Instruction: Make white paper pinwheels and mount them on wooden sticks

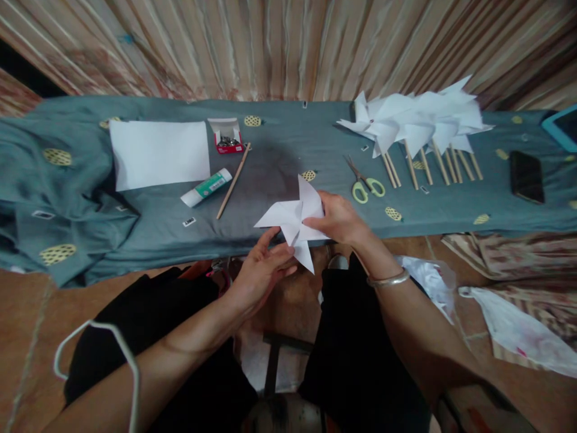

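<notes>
A white paper pinwheel (294, 219) is held over the near edge of a table draped in grey-green cloth (148, 231). My left hand (261, 270) pinches its lower part from below. My right hand (339, 218), with a silver bangle on the wrist, grips its right blade. A bare wooden stick (233, 180) lies on the cloth to the left, beside a glue stick (206, 187) and an open red box of pins (228, 139).
A white paper sheet (160, 153) lies at the left. Green-handled scissors (366, 183) lie right of the pinwheel. Several finished pinwheels on sticks (419, 129) lie at the back right, then a black phone (526, 176) and a blue tablet corner (562, 126). Plastic bags (514, 325) sit on the floor.
</notes>
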The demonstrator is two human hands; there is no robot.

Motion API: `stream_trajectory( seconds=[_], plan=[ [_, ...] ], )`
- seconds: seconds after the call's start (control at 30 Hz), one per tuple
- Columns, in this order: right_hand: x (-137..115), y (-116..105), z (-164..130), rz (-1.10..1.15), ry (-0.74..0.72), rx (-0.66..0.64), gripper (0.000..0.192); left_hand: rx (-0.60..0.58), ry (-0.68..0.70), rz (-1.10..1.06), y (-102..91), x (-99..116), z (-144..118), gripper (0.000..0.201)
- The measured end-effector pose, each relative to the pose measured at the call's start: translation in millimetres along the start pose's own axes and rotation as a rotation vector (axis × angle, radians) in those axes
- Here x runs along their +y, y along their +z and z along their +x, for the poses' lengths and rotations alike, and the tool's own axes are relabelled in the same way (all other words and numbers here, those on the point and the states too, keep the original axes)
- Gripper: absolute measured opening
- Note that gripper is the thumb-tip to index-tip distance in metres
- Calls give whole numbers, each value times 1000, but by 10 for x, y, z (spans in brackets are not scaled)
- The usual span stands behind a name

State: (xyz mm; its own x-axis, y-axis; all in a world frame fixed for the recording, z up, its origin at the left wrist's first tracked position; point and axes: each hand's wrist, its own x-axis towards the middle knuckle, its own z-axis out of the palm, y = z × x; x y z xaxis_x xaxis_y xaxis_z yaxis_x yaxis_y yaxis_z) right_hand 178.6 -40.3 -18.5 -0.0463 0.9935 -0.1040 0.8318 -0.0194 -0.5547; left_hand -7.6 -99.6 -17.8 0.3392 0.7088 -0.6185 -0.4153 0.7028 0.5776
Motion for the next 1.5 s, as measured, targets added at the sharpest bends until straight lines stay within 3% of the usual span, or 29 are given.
stream_trajectory(
  seconds=[0.2, 0.4, 0.83, 1.03, 1.2, 1.43, 1.5],
  plan=[
    [-6, 18, 19, 75, 72, -39, 24, -1, -32, -3, -20, -1, -22, 71],
    [29, 48, 53, 195, 112, -34, 21, -19, -61, 2, -65, -29, 3, 60],
    [64, 72, 53, 135, 110, 3, 20, -17, -120, 36, -133, -10, 29, 39],
    [141, 79, -94, 535, 98, 41, 34, -54, -40, 2, -132, 1, 19, 42],
    [49, -42, -203, 891, 154, 58, 49, -101, 91, 10, -73, 123, 12, 42],
    [-128, -139, -302, 1079, 136, 90, 49, -243, 284, 130, 61, 367, 55, 37],
    [-172, -113, -327, 1084, 110, 91, 46, -213, 290, 155, 98, 380, 67, 31]
  ],
)
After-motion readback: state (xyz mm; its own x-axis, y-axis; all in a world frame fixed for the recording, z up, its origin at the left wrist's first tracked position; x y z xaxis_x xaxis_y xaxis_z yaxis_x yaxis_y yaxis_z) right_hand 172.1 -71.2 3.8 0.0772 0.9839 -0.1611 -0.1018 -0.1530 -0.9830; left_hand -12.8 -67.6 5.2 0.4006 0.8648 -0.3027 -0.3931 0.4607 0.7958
